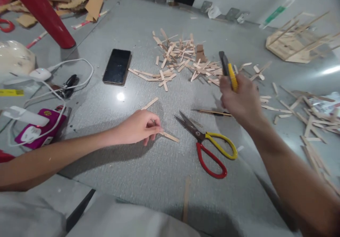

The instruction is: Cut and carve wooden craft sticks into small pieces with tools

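Note:
My left hand (147, 125) pinches a short wooden stick (171, 137) low over the grey table (111, 173). Another stick (150, 103) shows just behind that hand. My right hand (239, 97) is closed around a yellow and black cutter (232, 77) at the right, raised above the table. Between the hands lie scissors (200, 136) with one red and one yellow handle, blades apart. Behind them a thin pointed tool (212, 112) rests near my right hand. A pile of wooden sticks (180, 52) is spread beyond my hands.
A phone (117, 67) lies left of the pile. White cables, a purple power strip (41, 127) and a red pole (44, 15) stand at the left. More sticks (310, 120) and a wooden stick frame (289, 45) are at the right.

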Motion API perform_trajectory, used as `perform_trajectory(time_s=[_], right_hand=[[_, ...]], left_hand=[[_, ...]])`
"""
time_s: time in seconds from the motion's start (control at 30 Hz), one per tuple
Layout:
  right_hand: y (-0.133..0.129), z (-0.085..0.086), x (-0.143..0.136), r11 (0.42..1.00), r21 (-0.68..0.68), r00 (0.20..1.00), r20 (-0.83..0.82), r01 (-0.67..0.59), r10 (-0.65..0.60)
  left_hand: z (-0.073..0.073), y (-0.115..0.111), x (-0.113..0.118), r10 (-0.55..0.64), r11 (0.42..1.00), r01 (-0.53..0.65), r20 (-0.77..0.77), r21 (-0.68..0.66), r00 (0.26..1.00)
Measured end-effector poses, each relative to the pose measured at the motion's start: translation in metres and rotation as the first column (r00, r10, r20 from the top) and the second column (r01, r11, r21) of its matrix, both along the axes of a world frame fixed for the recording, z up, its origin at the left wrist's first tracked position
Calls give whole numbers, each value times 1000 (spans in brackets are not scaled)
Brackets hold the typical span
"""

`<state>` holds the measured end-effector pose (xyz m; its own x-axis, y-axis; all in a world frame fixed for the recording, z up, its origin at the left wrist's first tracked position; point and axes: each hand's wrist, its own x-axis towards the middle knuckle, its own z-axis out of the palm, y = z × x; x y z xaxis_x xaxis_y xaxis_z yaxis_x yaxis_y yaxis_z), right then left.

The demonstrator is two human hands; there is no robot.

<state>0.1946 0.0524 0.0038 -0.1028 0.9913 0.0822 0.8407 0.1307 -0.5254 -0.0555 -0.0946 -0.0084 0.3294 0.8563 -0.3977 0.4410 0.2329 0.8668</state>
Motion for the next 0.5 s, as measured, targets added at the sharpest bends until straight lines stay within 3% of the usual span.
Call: perform_trajectory(time_s=[0.07,0.17,0.2,0.27,0.33,0.43,0.5], right_hand=[[-22,6,4,989,-76,978,-177,-126,111],[-53,15,6,917,-201,911,-306,-346,276],[-61,18,6,908,-201,914,-259,-367,311],[-75,21,5,906,-128,914,6,-403,407],[-85,22,4,863,-81,837,216,-498,503],[-96,21,2,782,-118,711,350,-612,610],[-103,18,-1,757,-148,664,394,-637,636]], left_hand=[[-4,-1,2,14,983,6,-107,185,994],[-9,-4,5,86,867,60,-267,494,960],[-9,-5,5,109,831,81,-305,550,946],[-10,-8,5,145,789,135,-395,599,907],[-8,-12,5,155,752,226,-499,619,853],[-10,-23,5,105,639,434,-631,635,769],[-15,-31,8,108,584,533,-709,612,696]])
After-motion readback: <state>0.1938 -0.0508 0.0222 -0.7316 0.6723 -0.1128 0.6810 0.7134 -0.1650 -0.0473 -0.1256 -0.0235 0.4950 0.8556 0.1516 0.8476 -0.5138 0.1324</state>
